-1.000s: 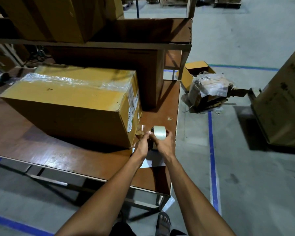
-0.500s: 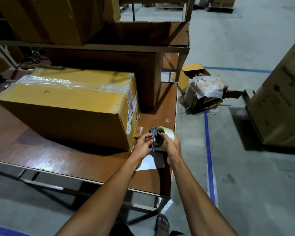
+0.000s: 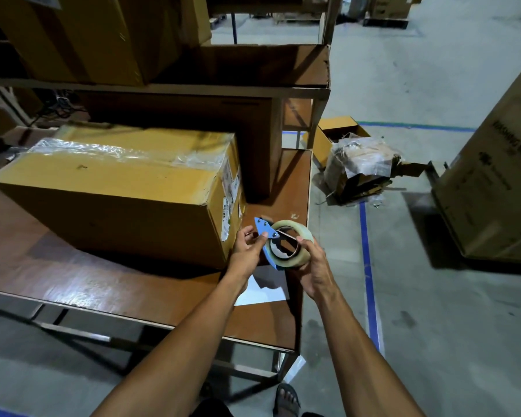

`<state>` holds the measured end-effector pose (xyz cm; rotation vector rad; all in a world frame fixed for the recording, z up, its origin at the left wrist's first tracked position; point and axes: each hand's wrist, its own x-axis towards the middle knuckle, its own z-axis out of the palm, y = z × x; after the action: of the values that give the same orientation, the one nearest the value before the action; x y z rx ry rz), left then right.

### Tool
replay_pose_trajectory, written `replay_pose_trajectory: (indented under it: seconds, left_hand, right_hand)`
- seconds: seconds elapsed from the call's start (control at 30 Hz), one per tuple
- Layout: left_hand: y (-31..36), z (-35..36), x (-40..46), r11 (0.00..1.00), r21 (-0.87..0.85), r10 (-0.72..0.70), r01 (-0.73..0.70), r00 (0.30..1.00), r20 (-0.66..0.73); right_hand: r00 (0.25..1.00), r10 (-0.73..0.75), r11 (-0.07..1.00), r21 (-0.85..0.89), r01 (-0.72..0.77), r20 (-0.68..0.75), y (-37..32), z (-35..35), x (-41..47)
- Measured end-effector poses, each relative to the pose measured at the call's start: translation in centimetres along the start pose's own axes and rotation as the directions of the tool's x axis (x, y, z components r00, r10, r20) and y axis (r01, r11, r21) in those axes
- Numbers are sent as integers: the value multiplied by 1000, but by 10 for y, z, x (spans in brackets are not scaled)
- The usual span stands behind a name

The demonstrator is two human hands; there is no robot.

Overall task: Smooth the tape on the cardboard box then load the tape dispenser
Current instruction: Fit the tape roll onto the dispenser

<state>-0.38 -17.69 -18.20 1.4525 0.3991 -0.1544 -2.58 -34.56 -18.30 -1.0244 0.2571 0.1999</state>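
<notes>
The tape roll (image 3: 292, 246) is held above the right end of the desk (image 3: 73, 278), just beside the cardboard box (image 3: 118, 194). The right hand (image 3: 315, 270) has its fingers clamped on the roll's outer edge. The blue tape dispenser (image 3: 265, 236) lies against the roll's left face, and the left hand (image 3: 248, 252) pinches its tip, fingers together. Wrinkled clear tape (image 3: 127, 150) runs along the box top. A white paper (image 3: 265, 288) lies on the desk beneath the hands.
</notes>
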Motion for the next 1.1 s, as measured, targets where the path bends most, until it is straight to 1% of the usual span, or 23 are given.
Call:
replay_pose_trajectory:
  seconds: [0.13,0.23,0.3,0.37,0.47,0.63,0.8,0.87,1.0,1.1]
  left_hand:
    - [14,3,9,1000,9,17,-17,998,-61]
    - [29,9,16,1000,20,-8,10,995,-102]
    - [38,12,20,998,59,-10,18,990,-139]
    - [45,14,22,994,101,-18,32,990,-141]
    - [51,15,26,986,145,-68,85,990,-120]
    - [57,18,27,971,200,-93,131,978,-187]
    - [56,22,28,965,221,-107,143,980,-168]
    - [57,23,29,962,219,-128,164,977,-170]
    - [59,23,29,960,184,-189,210,974,-123]
    - [58,22,32,957,192,-192,217,971,-139]
  right_hand:
    - [999,5,1000,25,-6,41,-7,-3,-3]
    - [997,-1,1000,10,0,71,-12,-5,-3]
    - [996,0,1000,1,0,85,-15,-7,-2]
    - [995,8,1000,6,-9,102,-18,-10,-1]
    - [991,12,1000,-11,-11,130,-24,-16,2]
    - [985,20,999,-45,-13,174,-33,-28,6]
    - [983,28,997,-81,-13,183,-36,-35,8]
    - [982,34,996,-85,-18,187,-36,-37,9]
    - [977,35,995,-101,-14,209,-35,-38,10]
    - [973,43,991,-133,-13,225,-34,-39,11]
